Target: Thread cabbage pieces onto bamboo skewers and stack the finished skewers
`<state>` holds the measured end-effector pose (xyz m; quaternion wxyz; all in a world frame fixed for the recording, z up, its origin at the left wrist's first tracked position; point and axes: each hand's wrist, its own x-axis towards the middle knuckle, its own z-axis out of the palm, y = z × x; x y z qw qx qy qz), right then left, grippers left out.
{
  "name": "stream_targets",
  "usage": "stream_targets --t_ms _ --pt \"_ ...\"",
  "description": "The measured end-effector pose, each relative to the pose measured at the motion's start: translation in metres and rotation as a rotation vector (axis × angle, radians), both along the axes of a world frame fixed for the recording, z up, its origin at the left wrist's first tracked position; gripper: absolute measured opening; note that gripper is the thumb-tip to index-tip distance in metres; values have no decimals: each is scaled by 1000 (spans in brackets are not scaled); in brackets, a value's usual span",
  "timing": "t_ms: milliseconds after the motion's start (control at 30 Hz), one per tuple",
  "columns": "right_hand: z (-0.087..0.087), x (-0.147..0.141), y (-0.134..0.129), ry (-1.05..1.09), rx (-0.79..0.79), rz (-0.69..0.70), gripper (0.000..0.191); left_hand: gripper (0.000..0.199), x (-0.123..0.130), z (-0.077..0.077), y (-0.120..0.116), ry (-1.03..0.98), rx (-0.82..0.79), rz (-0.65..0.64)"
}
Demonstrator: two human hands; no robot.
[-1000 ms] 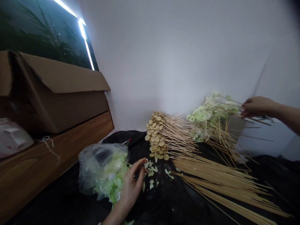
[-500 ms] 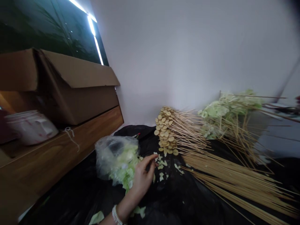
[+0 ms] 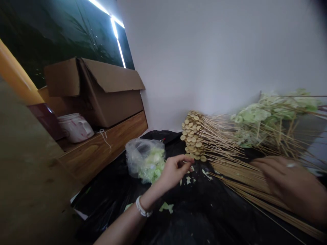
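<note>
Risk: right hand (image 3: 288, 187), blurred over loose bare sticks (image 3: 237, 174) at the view's four o'clock, could scatter them with a sideways brush; its grip can't be told. Sticks pale tan, slim, roughly parallel. Left hand (image 3: 175, 172) curled near six o'clock, forefinger near thumb; any pinch unclear.
</note>
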<state>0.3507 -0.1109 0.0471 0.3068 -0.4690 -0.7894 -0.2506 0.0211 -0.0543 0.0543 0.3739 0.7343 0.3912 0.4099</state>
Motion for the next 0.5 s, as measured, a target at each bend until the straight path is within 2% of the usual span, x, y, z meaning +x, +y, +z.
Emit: stream_targets --t_ms 33,100,200,267,333,400,500 --pt "-7 -17 9 -85 -63 112 21 20 -3 8 2 -46 -46 -21" --pt "-16 -60 24 -50 -127 204 30 24 -16 20 8 -47 -55 -23" --pt "-16 -133 35 69 -299 311 28 21 -49 25 19 97 157 147" --pt "-15 -177 39 122 -407 374 24 20 -76 19 23 278 332 259" --pt "-19 -215 44 144 -507 421 24 24 -101 7 23 431 467 296" --pt "-27 -246 49 133 -596 439 44 29 -121 -5 20 638 562 290" --pt "-42 -280 57 149 -703 387 74 33 -141 -20 17 895 595 319"
